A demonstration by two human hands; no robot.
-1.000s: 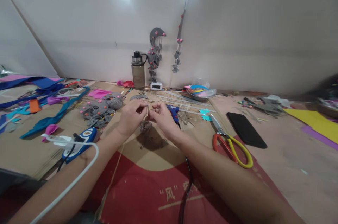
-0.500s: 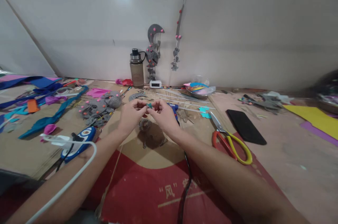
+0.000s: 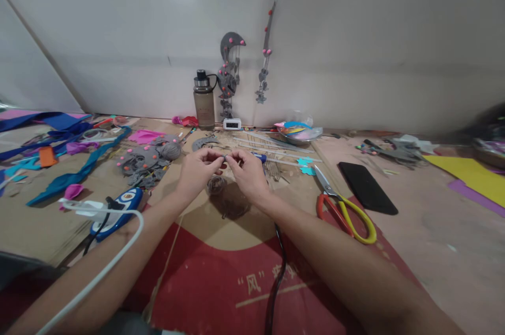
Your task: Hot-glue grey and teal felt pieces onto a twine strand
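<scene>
My left hand [image 3: 201, 169] and my right hand [image 3: 248, 172] meet over the cardboard, fingertips pinched together around a small dark piece [image 3: 224, 158] that is mostly hidden. Just below the fingers lies a small coil of grey cord [image 3: 216, 185]. Behind my right hand, a blue tool [image 3: 259, 157] is partly hidden. Turquoise flower-shaped cutouts [image 3: 306, 165] lie to its right, beside scissors [image 3: 335, 198] with one red and one yellow handle.
A black phone [image 3: 366, 188] lies at right. Behind stand a bottle [image 3: 204, 103] and a small white clock [image 3: 232, 124]. Grey felt pieces [image 3: 145, 161] and a blue power strip [image 3: 124, 214] are at left. A black cable [image 3: 279, 272] crosses the red board [image 3: 205, 287].
The teal piece that showed between my fingertips is no longer visible; a small dark bit shows there instead. My fingers have shifted slightly, and the view has tilted a little.
</scene>
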